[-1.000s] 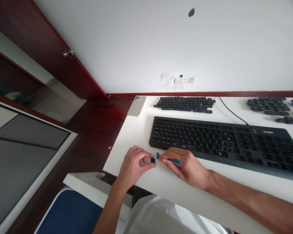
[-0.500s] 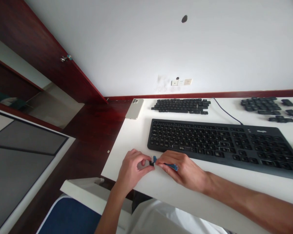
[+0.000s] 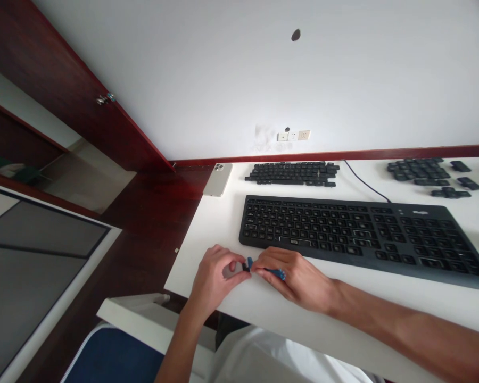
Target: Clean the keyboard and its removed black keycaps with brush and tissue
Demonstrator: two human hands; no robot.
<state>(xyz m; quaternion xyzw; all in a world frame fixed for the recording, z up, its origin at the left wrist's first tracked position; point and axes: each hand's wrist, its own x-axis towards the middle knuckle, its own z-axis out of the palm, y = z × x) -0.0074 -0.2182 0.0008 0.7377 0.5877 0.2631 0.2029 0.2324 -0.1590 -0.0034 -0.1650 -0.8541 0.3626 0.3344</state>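
My left hand (image 3: 215,276) rests on the white desk (image 3: 383,298) near its front edge and pinches a small black keycap (image 3: 245,267) between thumb and forefinger. Facing it, my right hand (image 3: 293,276) grips a slim blue tool (image 3: 263,268), whose tip meets the keycap. Both hands lie just in front of the left end of a black keyboard (image 3: 355,234), which has its keycaps removed.
Rows of loose black keycaps (image 3: 291,174) lie behind the keyboard, and more keycaps (image 3: 433,175) sit at the far right. A pale phone (image 3: 217,179) lies at the desk's back left corner. A cable (image 3: 363,183) runs back from the keyboard. Dark red cabinets stand left.
The blue tool's tip has closed the small gap and now touches the keycap in my left hand. The view has shifted slightly.
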